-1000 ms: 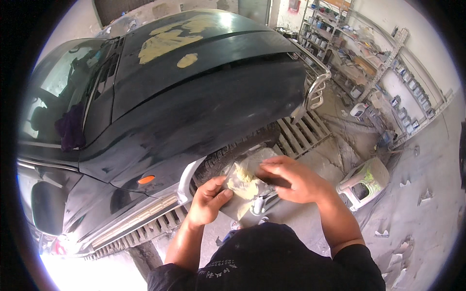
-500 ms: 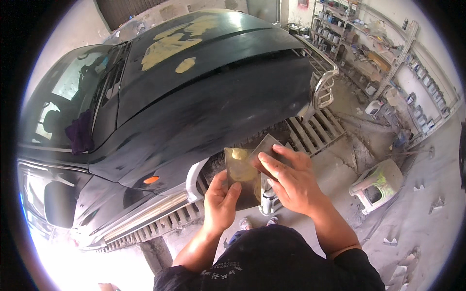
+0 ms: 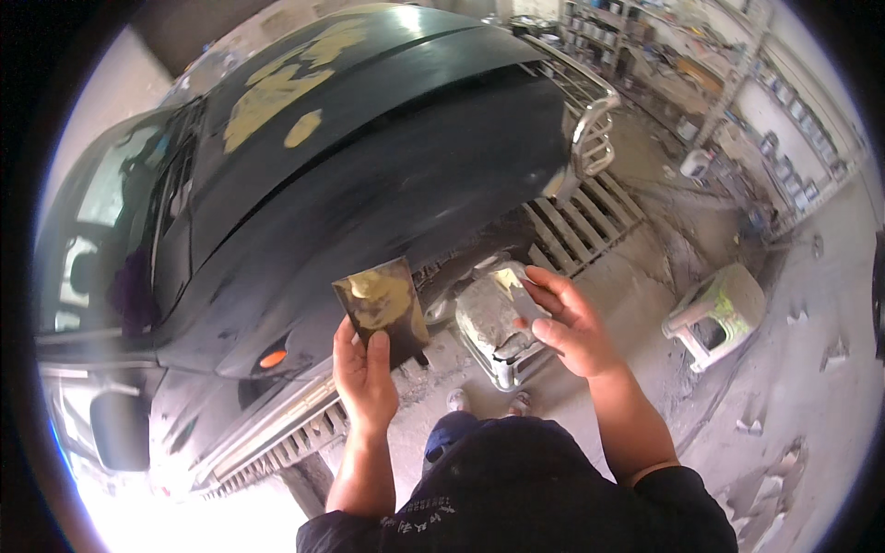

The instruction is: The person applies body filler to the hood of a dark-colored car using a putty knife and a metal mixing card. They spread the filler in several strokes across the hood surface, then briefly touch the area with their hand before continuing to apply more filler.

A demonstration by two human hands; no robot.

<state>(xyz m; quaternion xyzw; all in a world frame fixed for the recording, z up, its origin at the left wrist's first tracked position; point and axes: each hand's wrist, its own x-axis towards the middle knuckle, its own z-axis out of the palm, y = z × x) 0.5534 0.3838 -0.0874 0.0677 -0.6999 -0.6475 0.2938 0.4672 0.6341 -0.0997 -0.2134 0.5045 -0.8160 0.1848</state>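
My left hand (image 3: 367,382) grips a flat dark putty plate (image 3: 398,323), thumb on its face and fingers behind. Smears of yellow putty (image 3: 371,288) lie across that plate, thickest toward its far edge. In my right hand (image 3: 579,336) is a thin putty spreader (image 3: 529,302), pinched between thumb and fingers and tilted, with yellow putty on its far end. The two tools are apart. Beyond them stands a dark car (image 3: 406,175); yellow putty patches (image 3: 272,97) cover part of its hood.
A dusty whitish stool (image 3: 489,323) stands below, between my hands. Another pale stool (image 3: 717,309) is on the floor at right. A metal bull bar (image 3: 595,134) juts from the car's front above a slatted grate (image 3: 585,226). Shelves with cans (image 3: 595,32) line the far right.
My hands have moved apart; the spreader has come away from the plate and now shows putty on its end. The plate has shifted left, and the view has turned slightly.
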